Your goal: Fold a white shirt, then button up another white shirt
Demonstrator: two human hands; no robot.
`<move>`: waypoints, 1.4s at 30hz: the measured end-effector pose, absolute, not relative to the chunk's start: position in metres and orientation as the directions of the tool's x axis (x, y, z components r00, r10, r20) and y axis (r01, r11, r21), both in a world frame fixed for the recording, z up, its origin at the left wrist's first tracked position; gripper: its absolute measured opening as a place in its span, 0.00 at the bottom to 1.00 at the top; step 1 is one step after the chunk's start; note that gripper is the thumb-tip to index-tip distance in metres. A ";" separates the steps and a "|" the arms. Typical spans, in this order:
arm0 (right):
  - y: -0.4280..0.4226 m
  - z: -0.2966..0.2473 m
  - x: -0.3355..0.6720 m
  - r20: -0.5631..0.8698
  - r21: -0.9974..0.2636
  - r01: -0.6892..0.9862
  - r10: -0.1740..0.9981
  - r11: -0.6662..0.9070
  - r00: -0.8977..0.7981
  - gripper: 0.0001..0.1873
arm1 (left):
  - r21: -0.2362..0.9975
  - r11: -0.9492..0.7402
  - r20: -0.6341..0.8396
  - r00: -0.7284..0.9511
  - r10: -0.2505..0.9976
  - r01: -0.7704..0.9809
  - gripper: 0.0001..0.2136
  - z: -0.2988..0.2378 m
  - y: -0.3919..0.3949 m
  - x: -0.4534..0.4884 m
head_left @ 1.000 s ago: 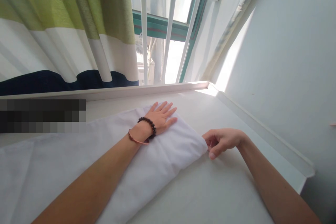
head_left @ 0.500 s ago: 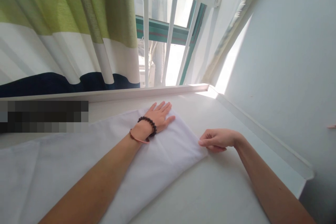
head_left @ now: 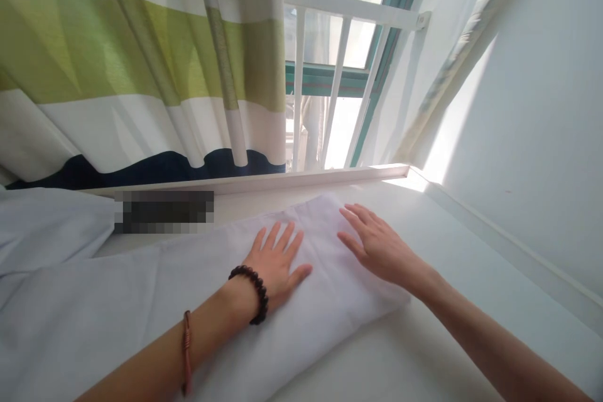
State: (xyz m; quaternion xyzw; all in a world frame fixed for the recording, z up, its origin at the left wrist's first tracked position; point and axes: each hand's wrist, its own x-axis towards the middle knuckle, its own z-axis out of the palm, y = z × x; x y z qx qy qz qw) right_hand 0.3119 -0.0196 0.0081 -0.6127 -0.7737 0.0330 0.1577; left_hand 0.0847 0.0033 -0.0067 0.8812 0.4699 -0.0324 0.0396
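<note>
Perhaps the cloth (head_left: 198, 264) wrinkles near the worktop's far edge (head_left: 301, 181) if the spread left hand (head_left: 273, 267) or spread right hand (head_left: 377, 245) slides.

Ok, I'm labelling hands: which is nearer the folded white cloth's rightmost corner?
Right: the right hand is just up-left of that corner; the left hand lies on the folded white cloth, farther left.

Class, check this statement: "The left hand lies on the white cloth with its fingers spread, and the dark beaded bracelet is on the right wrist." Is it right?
Not quite: the head view shows the dark beaded bracelet on the left wrist. The left hand does lie on the white cloth, fingers spread.
</note>
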 end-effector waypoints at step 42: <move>0.075 -0.051 0.356 0.098 -0.081 0.994 0.992 -0.075 0.083 0.33 | 0.091 -0.504 -0.035 0.509 0.860 0.859 0.28 -0.015 0.063 -0.038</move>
